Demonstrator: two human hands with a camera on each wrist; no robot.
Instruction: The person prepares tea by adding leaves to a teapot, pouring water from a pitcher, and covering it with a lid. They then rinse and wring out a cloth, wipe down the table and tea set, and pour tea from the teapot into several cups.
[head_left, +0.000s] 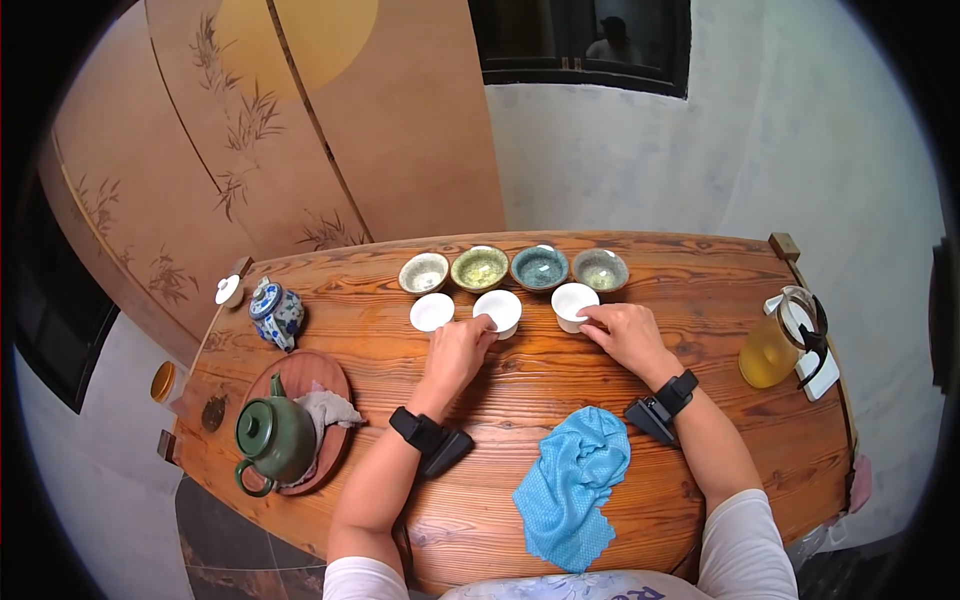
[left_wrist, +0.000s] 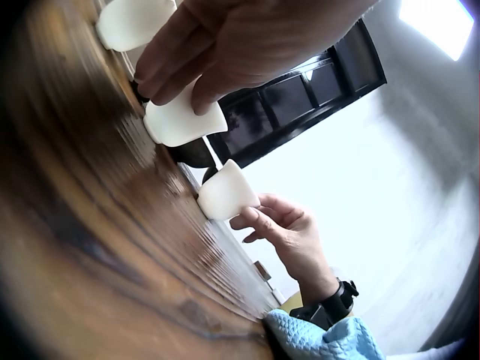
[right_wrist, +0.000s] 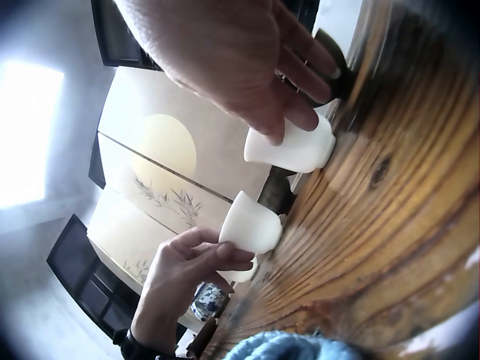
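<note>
Three small white cups stand in a row on the wooden table. With thumb and fingers, my left hand [head_left: 458, 352] pinches the left rim of the middle white cup [head_left: 503, 318]. The right-hand white cup [head_left: 572, 308] has its right rim pinched by my right hand [head_left: 634, 342]. The left-hand white cup [head_left: 432, 312] stands untouched just beyond the left hand. In the left wrist view, both gripped cups, the middle one [left_wrist: 180, 124] and the right one [left_wrist: 226, 193], are upright at table level. Thumb and fingertips meet the cup [right_wrist: 300, 148] in the right wrist view.
Behind the cups sit several glazed bowls [head_left: 479, 268]. A blue cloth [head_left: 575, 490] lies between the forearms. On the left are a green teapot [head_left: 275, 440] on a round wooden tray [head_left: 335, 375] and a blue-and-white teapot [head_left: 277, 315]. A glass pitcher [head_left: 768, 355] of yellow liquid stands right.
</note>
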